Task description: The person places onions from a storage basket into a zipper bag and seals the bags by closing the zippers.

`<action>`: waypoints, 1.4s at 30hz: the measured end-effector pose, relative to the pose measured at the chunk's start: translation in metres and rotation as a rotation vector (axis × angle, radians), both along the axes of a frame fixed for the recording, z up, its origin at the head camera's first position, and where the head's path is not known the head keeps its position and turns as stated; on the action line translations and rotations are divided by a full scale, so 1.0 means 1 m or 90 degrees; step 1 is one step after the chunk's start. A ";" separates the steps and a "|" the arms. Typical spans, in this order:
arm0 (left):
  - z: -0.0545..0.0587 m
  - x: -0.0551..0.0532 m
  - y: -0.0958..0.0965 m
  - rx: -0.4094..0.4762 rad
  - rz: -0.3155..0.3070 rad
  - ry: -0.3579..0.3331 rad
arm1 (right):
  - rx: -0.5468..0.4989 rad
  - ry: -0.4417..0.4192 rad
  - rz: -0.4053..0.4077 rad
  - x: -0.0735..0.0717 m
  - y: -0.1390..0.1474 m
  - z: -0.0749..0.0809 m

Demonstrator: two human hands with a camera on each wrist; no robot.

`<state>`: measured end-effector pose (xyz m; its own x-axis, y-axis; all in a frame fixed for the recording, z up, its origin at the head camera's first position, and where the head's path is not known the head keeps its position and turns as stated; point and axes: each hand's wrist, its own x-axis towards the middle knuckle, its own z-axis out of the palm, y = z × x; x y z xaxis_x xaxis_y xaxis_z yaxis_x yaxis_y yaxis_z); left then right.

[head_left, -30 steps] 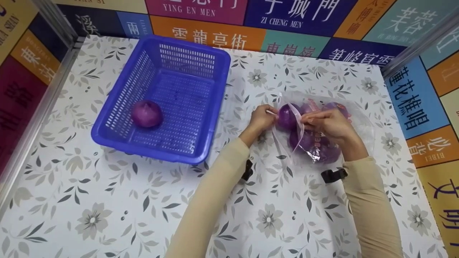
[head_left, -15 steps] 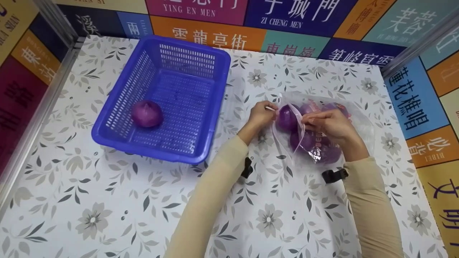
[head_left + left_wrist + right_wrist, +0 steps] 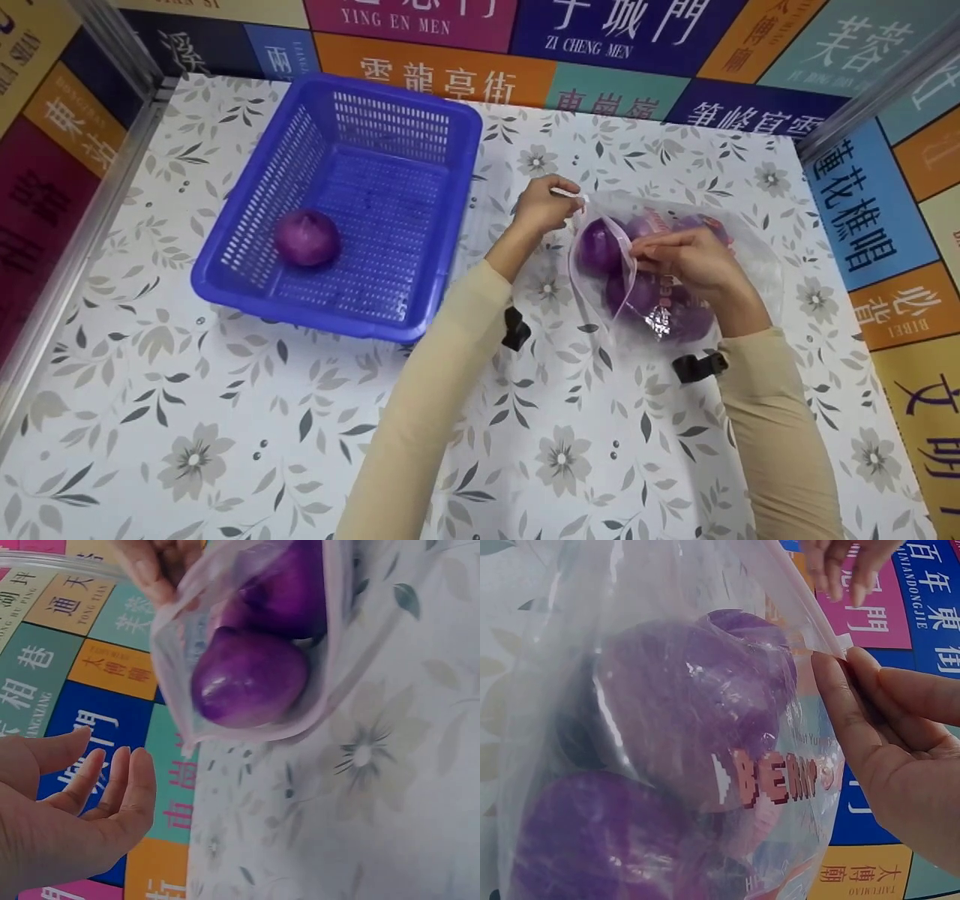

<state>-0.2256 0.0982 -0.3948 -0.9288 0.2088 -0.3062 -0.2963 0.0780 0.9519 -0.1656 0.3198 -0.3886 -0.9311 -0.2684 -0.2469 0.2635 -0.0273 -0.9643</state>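
Observation:
A clear zip bag (image 3: 757, 247) with a pale pink rim and "BERRY" lettering lies on its side, holding several purple onions (image 3: 600, 246). My right hand (image 3: 686, 262) pinches the rim of its mouth between thumb and fingers, also plain in the right wrist view. The mouth gapes toward the left, and an onion (image 3: 251, 679) shows just inside it. Beside the bag's far corner is my left hand (image 3: 546, 204). In the left wrist view the left hand (image 3: 82, 810) has loosely bent fingers, apart from the rim, with nothing in them.
A blue perforated basket (image 3: 375, 330) stands left of the bag, with one purple onion (image 3: 307, 238) near its left wall. The flower-patterned tabletop (image 3: 300, 450) is bordered by panels of coloured lettering (image 3: 450, 75) at the back and sides.
My left hand has moved away from me along the bag's mouth and come off its rim. The right hand keeps its pinch in the same place.

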 end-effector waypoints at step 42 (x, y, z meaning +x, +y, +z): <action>0.038 -0.031 -0.135 0.103 0.191 0.024 | 0.010 -0.004 -0.003 0.001 0.001 -0.001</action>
